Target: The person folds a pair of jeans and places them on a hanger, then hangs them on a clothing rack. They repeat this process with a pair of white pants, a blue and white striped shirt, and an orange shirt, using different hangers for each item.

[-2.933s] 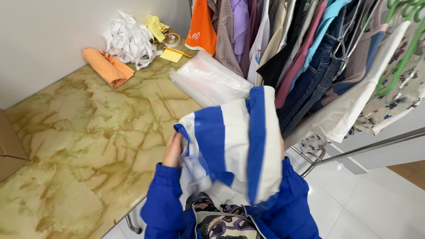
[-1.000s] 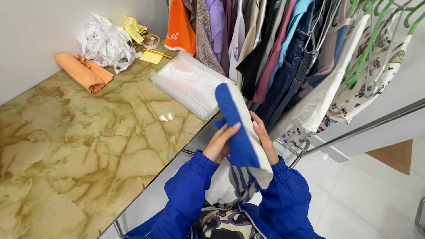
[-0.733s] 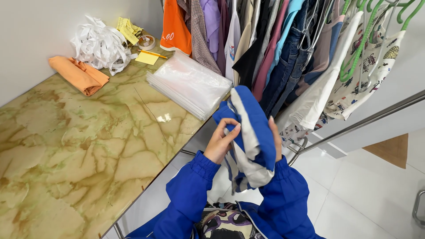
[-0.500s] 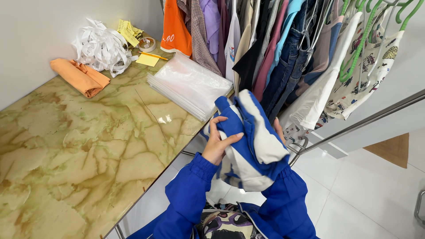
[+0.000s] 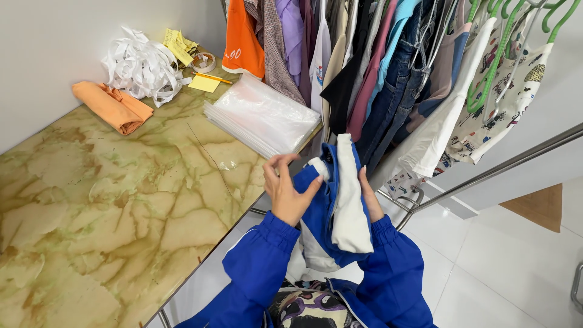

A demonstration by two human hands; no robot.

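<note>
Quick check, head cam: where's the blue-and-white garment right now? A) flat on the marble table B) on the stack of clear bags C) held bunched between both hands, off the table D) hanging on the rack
C: the blue-and-white garment is bunched between the left hand and right hand, past the marble table edge, not touching it.

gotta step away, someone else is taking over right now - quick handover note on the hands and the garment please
Left hand: presses on the left side of the blue and white garment.
Right hand: behind its right side, mostly hidden.
Garment: bunched into a narrow bundle, held in the air off the edge of the marble-pattern table, in front of the clothes rack.
Done: garment gathered up compactly.
Left: it is not yet set down; the stack of clear plastic bags on the table lies untouched.
</note>
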